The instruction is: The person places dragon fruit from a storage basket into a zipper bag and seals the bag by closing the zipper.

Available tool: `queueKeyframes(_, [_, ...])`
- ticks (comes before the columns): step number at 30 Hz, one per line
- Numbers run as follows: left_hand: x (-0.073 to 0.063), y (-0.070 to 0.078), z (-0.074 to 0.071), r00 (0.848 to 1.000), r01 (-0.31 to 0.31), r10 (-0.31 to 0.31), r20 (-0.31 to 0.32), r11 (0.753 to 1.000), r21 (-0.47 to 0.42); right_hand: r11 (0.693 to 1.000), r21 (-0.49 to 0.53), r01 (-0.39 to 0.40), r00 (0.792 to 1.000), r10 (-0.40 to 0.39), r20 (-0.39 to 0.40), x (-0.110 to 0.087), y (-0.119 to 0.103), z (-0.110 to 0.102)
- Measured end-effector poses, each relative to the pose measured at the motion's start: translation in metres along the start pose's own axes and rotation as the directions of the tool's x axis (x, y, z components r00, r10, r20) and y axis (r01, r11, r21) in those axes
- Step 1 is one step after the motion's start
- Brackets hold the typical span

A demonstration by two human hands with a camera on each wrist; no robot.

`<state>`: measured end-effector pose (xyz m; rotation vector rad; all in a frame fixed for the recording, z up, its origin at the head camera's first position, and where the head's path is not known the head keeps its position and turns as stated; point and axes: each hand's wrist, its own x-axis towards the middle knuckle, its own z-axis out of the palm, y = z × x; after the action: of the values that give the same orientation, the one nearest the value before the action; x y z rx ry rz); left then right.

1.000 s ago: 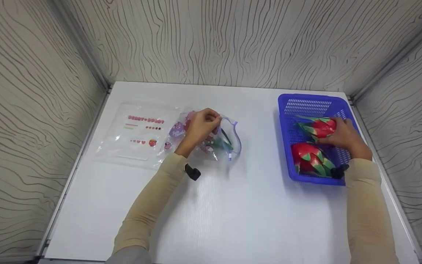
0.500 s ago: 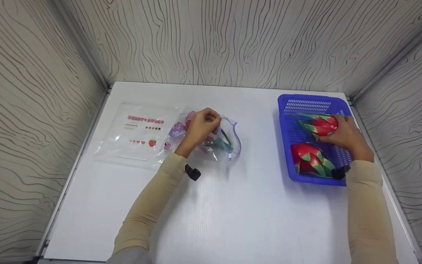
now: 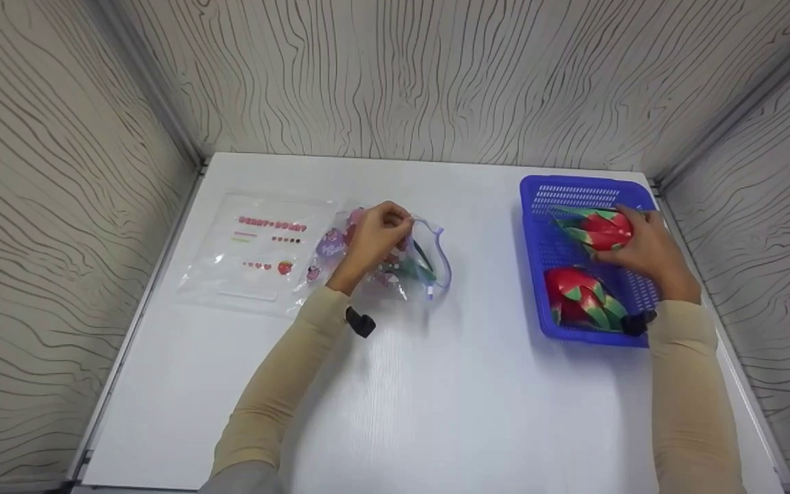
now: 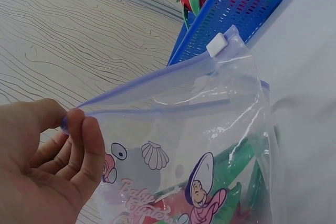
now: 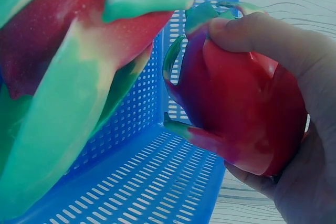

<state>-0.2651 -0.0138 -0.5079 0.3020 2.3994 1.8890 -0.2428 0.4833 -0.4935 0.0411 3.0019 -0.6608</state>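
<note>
With thumb and fingertips my left hand pinches the rim of a clear zip bag printed with cartoon figures. Its purple slider edge gapes open, and a red and green fruit shows through the plastic. Over at the right, my right hand grips a red dragon fruit with green-tipped scales, thumb on one side and fingers curled underneath. This fruit is over the blue basket. A second dragon fruit lies in the basket's near end and looms large in the right wrist view.
Left of the printed bag, a second clear bag with red lettering lies flat on the white table. Wood-patterned panels stand around the table at the back and sides.
My right hand has raised the dragon fruit slightly within the basket area and turned it a little. The left hand keeps its pinch on the bag in the same spot.
</note>
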Motion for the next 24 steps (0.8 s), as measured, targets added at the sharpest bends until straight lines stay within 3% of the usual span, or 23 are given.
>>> queueKeyframes(11, [0.001,0.000,0.000,1.000,0.020,-0.020,-0.001,1.000,-0.005,1.000,0.001,-0.014,1.000,0.014,-0.001,-0.002,-0.009,-0.003])
queueKeyframes(20, [0.002,-0.001,-0.001,0.999,-0.041,0.041,-0.005,0.999,-0.001,1.000,-0.013,0.014,0.999,-0.014,-0.040,-0.003,-0.022,-0.006])
queueKeyframes(24, [0.002,-0.001,-0.001,0.999,-0.039,0.039,-0.004,0.999,-0.012,1.000,-0.010,0.017,0.999,-0.017,-0.040,-0.003,-0.027,-0.008])
